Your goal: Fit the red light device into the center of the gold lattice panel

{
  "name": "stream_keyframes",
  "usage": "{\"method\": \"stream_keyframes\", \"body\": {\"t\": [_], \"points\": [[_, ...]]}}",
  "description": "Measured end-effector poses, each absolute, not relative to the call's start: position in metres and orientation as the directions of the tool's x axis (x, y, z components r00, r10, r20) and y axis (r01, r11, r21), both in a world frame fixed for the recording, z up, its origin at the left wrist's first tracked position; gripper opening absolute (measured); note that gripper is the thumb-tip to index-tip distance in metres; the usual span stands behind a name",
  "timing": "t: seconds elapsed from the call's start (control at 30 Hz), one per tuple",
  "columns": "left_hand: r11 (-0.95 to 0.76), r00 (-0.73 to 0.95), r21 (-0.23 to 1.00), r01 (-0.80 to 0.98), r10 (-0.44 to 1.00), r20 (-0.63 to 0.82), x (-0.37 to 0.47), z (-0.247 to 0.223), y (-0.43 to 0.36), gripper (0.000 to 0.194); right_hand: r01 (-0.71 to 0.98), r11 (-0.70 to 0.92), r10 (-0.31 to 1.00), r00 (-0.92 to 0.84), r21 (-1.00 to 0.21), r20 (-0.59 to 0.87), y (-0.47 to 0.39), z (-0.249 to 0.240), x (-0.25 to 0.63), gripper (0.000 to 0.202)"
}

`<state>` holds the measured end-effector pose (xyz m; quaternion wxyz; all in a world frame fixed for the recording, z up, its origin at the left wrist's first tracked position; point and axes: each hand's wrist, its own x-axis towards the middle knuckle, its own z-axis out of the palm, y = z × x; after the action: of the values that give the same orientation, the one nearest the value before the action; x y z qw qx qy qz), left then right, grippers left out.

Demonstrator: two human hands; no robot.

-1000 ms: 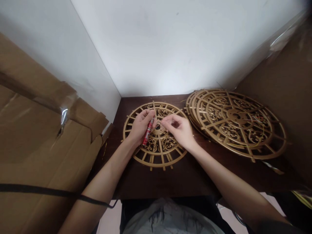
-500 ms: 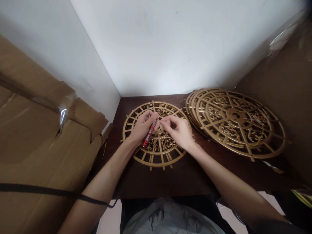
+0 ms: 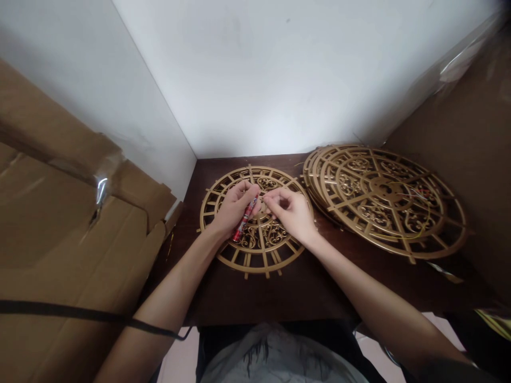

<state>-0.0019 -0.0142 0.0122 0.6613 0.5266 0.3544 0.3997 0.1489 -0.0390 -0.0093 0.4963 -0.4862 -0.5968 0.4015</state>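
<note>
Above the middle of a round gold openwork disc, both hands work close together. My left hand is closed around a slim red patterned tube, which slants down toward me; I cannot tell what kind of tool it is. Thumb and forefinger of my right hand are pinched on what looks like a thin wire, its tip close to the left fingertips. The wire is too fine to make out well, and the hands cover part of the disc's hub.
More gold discs lie overlapped in a stack on the right, with thin coloured wires across the top one. Cardboard stands at the left, with a black cord before it. A white wall closes off the table's back.
Almost nothing differs. Both hands keep their places over the disc, and the view has shifted very slightly.
</note>
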Motion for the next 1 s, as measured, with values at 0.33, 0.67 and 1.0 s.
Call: {"method": "stream_keyframes", "body": {"t": [0.33, 0.67, 1.0], "points": [[0.093, 0.442, 0.986, -0.135, 0.897, -0.024, -0.001, 0.011, -0.014, 0.023, -0.103, 0.07, 0.997, -0.032, -0.992, 0.073, -0.038, -0.002, 0.145, 0.019], [0.044, 0.458, 0.993, -0.112, 0.889, 0.012, 0.0, 0.007, -0.015, 0.022, -0.166, 0.058, 0.998, -0.017, -0.984, 0.062, -0.038, 0.0, 0.145, 0.015], [0.075, 0.49, 0.993, -0.086, 0.872, -0.024, 0.001, 0.009, -0.016, 0.023, -0.245, 0.041, 0.999, 0.012, -0.969, 0.04, -0.038, 0.001, 0.146, 0.018]]}}
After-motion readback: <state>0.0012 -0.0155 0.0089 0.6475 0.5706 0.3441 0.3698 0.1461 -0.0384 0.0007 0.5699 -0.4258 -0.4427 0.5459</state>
